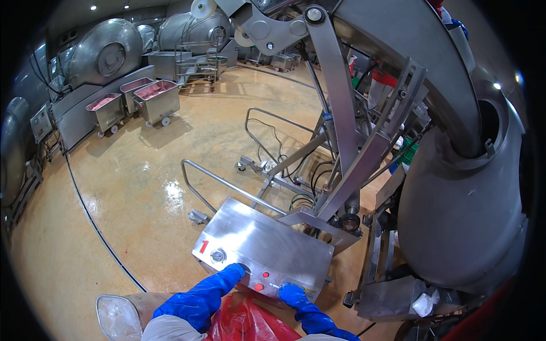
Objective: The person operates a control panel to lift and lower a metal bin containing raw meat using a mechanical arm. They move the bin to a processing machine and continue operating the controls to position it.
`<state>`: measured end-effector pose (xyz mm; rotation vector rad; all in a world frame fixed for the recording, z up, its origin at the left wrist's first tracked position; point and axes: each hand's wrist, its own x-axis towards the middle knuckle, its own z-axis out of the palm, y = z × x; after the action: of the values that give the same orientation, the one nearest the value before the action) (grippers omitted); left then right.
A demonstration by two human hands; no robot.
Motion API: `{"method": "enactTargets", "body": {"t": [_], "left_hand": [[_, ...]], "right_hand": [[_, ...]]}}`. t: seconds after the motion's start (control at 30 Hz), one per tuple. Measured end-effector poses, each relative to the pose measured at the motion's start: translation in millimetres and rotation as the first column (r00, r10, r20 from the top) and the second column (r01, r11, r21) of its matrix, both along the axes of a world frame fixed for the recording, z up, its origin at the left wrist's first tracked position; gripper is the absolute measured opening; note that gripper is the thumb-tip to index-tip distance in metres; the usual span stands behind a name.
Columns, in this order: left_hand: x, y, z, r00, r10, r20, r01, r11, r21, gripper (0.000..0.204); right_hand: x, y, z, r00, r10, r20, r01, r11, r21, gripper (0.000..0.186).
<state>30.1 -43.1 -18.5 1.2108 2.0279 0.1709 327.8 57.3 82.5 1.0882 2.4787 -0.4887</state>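
Note:
A brushed-steel control box (267, 233) stands right in front of me. Its front carries a round gauge (218, 256), a small red button (265, 274) and a larger red button (259, 287). My left hand (234, 273), in a blue sleeve, is closed at a dark round control between the gauge and the buttons; what its fingers hold is hidden. To the right of the buttons, my right hand (291, 294) has its fingers curled against the same panel, and they hide whatever is under them. A red plastic apron (247, 321) hangs between my forearms.
A steel lift arm (341, 85) rises behind the box, its chute reaching into a large steel drum (460, 210) at right. Bent tube rails (210, 176) stick out left. Wheeled meat tubs (156, 99) and big tumblers (108, 54) stand far left. A plastic-lined bin (119, 318) is near left.

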Motion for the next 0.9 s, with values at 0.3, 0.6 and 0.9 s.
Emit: {"method": "enactTargets", "body": {"t": [0.3, 0.6, 0.9], "left_hand": [[0, 3, 3, 1.0, 0.014, 0.01, -0.014, 1.0, 0.015, 0.039], [-1, 6, 4, 1.0, 0.012, 0.018, -0.013, 1.0, 0.018, 0.039], [-3, 4, 0, 0.999, 0.025, 0.037, -0.025, 0.999, 0.021, 0.04]], "right_hand": [[3, 3, -10, 1.0, -0.004, 0.031, 0.005, 1.0, -0.024, 0.04], [5, 5, -25, 1.0, 0.004, 0.015, -0.004, 1.0, -0.01, 0.038], [-11, 12, -22, 0.921, 0.357, 0.154, -0.384, 0.898, 0.215, 0.023]]}}
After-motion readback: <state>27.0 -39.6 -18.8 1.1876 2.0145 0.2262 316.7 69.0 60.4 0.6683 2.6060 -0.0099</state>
